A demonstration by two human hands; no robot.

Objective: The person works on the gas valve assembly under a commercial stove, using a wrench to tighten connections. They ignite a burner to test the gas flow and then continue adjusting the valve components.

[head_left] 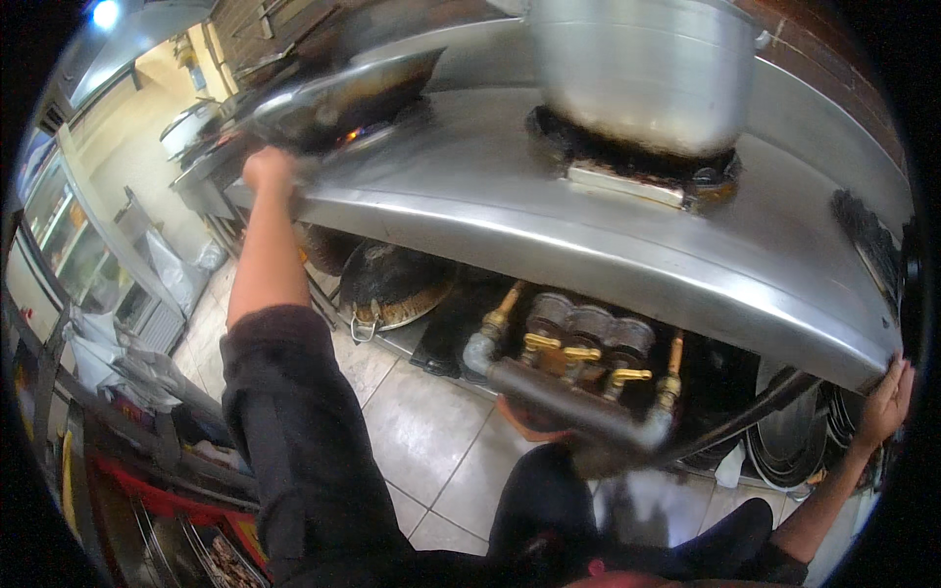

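Observation:
My left hand [270, 169] is closed at the near left side of a dark wok [343, 103], seemingly round its handle, which the fist covers. The wok is tilted over a burner, its far right rim raised, and an orange flame [351, 135] shows beneath it. Some motion blur softens the wok and fist. At the far right, my right hand [887, 400] lies against the front corner of the steel stove top [588, 240], fingers stretched out and nothing in them.
A large metal pot [642, 78] stands on another burner. Below the edge run a thick gas pipe [569, 400] and yellow valves [581, 354]. A blackened wok [397, 284] sits on the lower shelf. A dark brush-like thing [867, 235] lies at right; a glass-doored fridge [83, 225] stands left.

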